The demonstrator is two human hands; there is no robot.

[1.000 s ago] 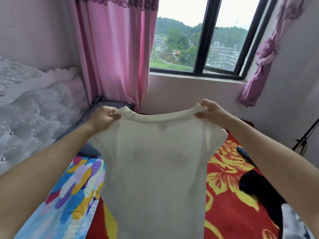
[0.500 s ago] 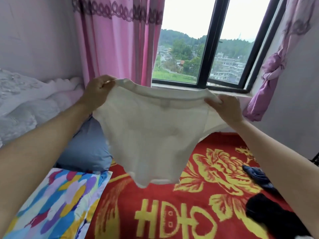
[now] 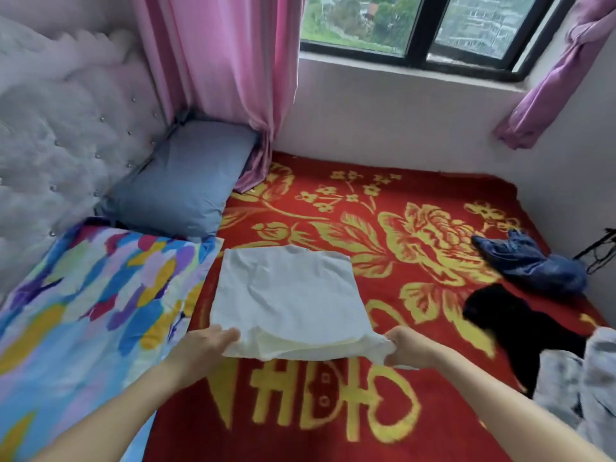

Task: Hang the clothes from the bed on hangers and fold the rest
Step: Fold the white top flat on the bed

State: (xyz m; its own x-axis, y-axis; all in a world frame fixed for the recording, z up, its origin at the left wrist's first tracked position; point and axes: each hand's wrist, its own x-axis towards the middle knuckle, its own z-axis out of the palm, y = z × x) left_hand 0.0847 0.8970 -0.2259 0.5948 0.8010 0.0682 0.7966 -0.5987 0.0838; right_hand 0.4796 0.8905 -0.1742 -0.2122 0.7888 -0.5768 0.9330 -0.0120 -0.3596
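A white T-shirt (image 3: 286, 295) lies flat on the red and gold blanket (image 3: 333, 411) of the bed, its hem away from me and its neck end toward me. My left hand (image 3: 206, 345) holds the near left corner of the shirt. At the near right corner, my right hand (image 3: 406, 348) grips bunched fabric. Further right on the blanket lie a blue garment (image 3: 533, 265), a black garment (image 3: 523, 328) and a grey-white garment (image 3: 580, 388).
A blue-grey pillow (image 3: 180, 185) sits at the head of the bed by the white tufted headboard (image 3: 60, 135). A colourful quilt (image 3: 83, 311) covers the left side. Pink curtain (image 3: 226, 68) and window (image 3: 433, 28) stand behind; a purple curtain (image 3: 560, 78) hangs right.
The white T-shirt, held up in the air by its shoulders before, now lies spread on the blanket. Both hands came down with it, and my view tipped down toward the bed.
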